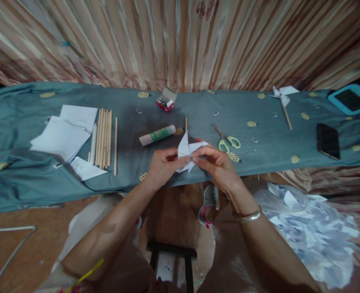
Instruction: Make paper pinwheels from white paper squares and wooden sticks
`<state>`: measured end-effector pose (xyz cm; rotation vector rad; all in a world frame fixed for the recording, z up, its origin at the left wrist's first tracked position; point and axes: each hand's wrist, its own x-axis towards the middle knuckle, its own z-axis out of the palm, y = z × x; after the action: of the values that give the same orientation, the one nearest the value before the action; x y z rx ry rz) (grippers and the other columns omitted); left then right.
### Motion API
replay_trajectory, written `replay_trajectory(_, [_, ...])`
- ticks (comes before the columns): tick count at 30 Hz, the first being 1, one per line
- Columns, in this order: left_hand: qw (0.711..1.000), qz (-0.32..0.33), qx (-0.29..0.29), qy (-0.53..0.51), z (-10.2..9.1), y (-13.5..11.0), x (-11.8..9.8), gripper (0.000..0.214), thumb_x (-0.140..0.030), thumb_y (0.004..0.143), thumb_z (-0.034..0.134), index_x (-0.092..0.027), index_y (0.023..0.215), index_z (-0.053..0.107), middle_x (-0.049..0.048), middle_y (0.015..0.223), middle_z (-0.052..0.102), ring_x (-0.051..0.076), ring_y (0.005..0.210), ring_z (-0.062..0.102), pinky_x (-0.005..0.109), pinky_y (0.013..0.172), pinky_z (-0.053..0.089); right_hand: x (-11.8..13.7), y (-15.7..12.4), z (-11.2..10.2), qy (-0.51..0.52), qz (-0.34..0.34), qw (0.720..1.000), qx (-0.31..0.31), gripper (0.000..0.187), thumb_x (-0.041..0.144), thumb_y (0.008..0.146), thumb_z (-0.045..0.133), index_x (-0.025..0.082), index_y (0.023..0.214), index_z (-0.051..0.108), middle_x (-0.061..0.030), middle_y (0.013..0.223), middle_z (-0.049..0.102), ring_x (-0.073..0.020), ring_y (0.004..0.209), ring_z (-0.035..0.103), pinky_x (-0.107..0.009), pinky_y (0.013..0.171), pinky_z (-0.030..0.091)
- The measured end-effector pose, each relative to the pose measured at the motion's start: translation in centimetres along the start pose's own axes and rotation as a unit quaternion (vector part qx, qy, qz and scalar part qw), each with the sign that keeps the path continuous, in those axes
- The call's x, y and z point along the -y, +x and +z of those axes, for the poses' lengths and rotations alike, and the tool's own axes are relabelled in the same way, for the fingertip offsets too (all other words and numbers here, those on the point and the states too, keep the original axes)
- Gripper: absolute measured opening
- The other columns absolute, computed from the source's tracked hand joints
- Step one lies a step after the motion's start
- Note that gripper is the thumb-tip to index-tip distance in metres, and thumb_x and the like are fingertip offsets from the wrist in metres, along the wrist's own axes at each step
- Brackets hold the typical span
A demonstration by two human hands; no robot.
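Both my hands pinch a folded white paper pinwheel (188, 149) above the near edge of a table covered in blue-grey cloth (21, 183). My left hand (163, 165) grips its left side with closed fingers. My right hand (216, 162) pinches its centre, where a small metal pin shows. A glue stick (157, 135) lies just behind my hands. Green-handled scissors (227, 140) lie to the right of them. A thin wooden stick (186, 123) lies behind the paper.
White paper sheets (64, 134) and a row of wooden sticks (104, 138) lie at the left. An open red pin box (165, 101) stands at the back. A finished pinwheel (283, 99), a black phone (328, 140) and a blue-framed tablet (351, 99) are at the right. Paper scraps (314, 232) cover the floor.
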<state>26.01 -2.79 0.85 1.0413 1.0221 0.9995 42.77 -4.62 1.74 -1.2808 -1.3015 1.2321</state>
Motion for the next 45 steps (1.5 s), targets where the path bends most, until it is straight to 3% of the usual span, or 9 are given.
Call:
replay_trajectory(7, [1.0, -0.007, -0.018, -0.004, -0.1, 0.0, -0.6, 0.028, -0.036, 0.054, 0.084, -0.014, 0.071, 0.077, 0.0006, 0.063, 0.069, 0.011, 0.056, 0.054, 0.024, 0.056, 0.042, 0.0, 0.2, 0.5, 0.03, -0.007, 0.999, -0.007, 0.02, 0.042, 0.068, 0.079, 0.025, 0.073, 0.07, -0.0038, 0.11, 0.068, -0.0251, 0.124, 0.053, -0.044, 0.108, 0.037])
replay_trajectory(11, [0.999, -0.009, -0.028, -0.014, -0.2, 0.0, -0.7, 0.033, -0.038, 0.052, 0.085, -0.015, 0.074, 0.077, 0.0013, 0.065, 0.07, 0.012, 0.056, 0.055, 0.024, 0.056, 0.043, -0.3, 0.2, 0.9, 0.016, -0.02, 0.998, -0.051, 0.022, 0.04, 0.066, 0.08, 0.024, 0.076, 0.068, -0.0059, 0.127, 0.062, -0.0245, 0.123, 0.055, -0.043, 0.106, 0.04])
replay_trajectory(15, [0.999, -0.011, -0.041, -0.033, -0.2, 0.2, -0.8, 0.034, -0.039, 0.05, 0.086, -0.015, 0.073, 0.078, 0.0018, 0.065, 0.071, 0.012, 0.055, 0.056, 0.024, 0.055, 0.043, -0.8, 0.4, 1.4, -0.002, -0.019, 0.991, -0.133, 0.05, 0.041, 0.059, 0.083, 0.025, 0.103, 0.065, -0.0089, 0.141, 0.051, -0.0253, 0.125, 0.053, -0.046, 0.108, 0.039])
replay_trajectory(18, [0.997, -0.019, -0.042, -0.059, -0.2, 0.2, -0.8, 0.034, -0.038, 0.049, 0.087, -0.015, 0.072, 0.077, 0.0017, 0.065, 0.072, 0.012, 0.055, 0.056, 0.025, 0.056, 0.044, -0.6, 0.6, 1.8, 0.047, 0.012, 0.986, -0.161, 0.08, 0.037, 0.051, 0.087, 0.025, 0.123, 0.054, -0.0098, 0.134, 0.057, -0.0248, 0.124, 0.054, -0.044, 0.106, 0.042])
replay_trajectory(20, [0.996, -0.027, -0.041, -0.069, -0.1, 0.2, -0.9, 0.033, -0.038, 0.049, 0.088, -0.015, 0.071, 0.077, 0.0014, 0.064, 0.071, 0.011, 0.054, 0.055, 0.024, 0.056, 0.044, -0.1, 0.7, 2.1, 0.117, 0.047, 0.982, -0.143, 0.087, 0.033, 0.048, 0.089, 0.025, 0.126, 0.052, -0.0074, 0.12, 0.065, -0.0226, 0.11, 0.062, -0.04, 0.098, 0.049])
replay_trajectory(24, [0.994, -0.052, -0.036, -0.084, -0.1, 0.1, -0.8, 0.035, -0.039, 0.046, 0.089, -0.015, 0.068, 0.077, 0.001, 0.06, 0.07, 0.011, 0.052, 0.054, 0.024, 0.055, 0.043, 1.2, 0.6, 2.2, 0.212, 0.111, 0.967, -0.085, 0.075, 0.03, 0.047, 0.09, 0.024, 0.116, 0.06, 0.004, 0.074, 0.069, -0.0163, 0.071, 0.066, -0.031, 0.071, 0.056])
replay_trajectory(28, [0.994, -0.064, -0.033, -0.088, -0.1, 0.0, -0.7, 0.037, -0.039, 0.043, 0.09, -0.015, 0.066, 0.076, 0.0009, 0.059, 0.069, 0.011, 0.052, 0.053, 0.024, 0.055, 0.042, 1.8, 0.4, 2.1, 0.221, 0.13, 0.964, -0.071, 0.063, 0.026, 0.047, 0.091, 0.022, 0.105, 0.067, 0.0078, 0.057, 0.063, -0.0124, 0.054, 0.059, -0.027, 0.057, 0.052])
replay_trajectory(37, [0.997, -0.033, -0.047, -0.054, -0.4, 0.0, -0.8, 0.036, -0.043, 0.047, 0.088, -0.015, 0.066, 0.077, -0.0003, 0.058, 0.068, 0.01, 0.052, 0.051, 0.023, 0.053, 0.039, 1.8, 0.6, 2.5, 0.229, 0.127, 0.962, -0.07, 0.062, 0.023, 0.049, 0.089, 0.023, 0.107, 0.065, 0.0074, 0.063, 0.068, -0.0096, 0.051, 0.058, -0.024, 0.054, 0.049])
replay_trajectory(45, [0.997, -0.021, -0.065, -0.034, -0.5, 0.1, -0.4, 0.029, -0.039, 0.052, 0.086, -0.015, 0.067, 0.078, -0.001, 0.056, 0.066, 0.009, 0.052, 0.049, 0.022, 0.052, 0.036, 1.5, 0.8, 2.8, 0.23, 0.126, 0.961, -0.087, 0.061, 0.022, 0.049, 0.089, 0.023, 0.105, 0.065, 0.0042, 0.069, 0.072, -0.0131, 0.058, 0.064, -0.026, 0.06, 0.052])
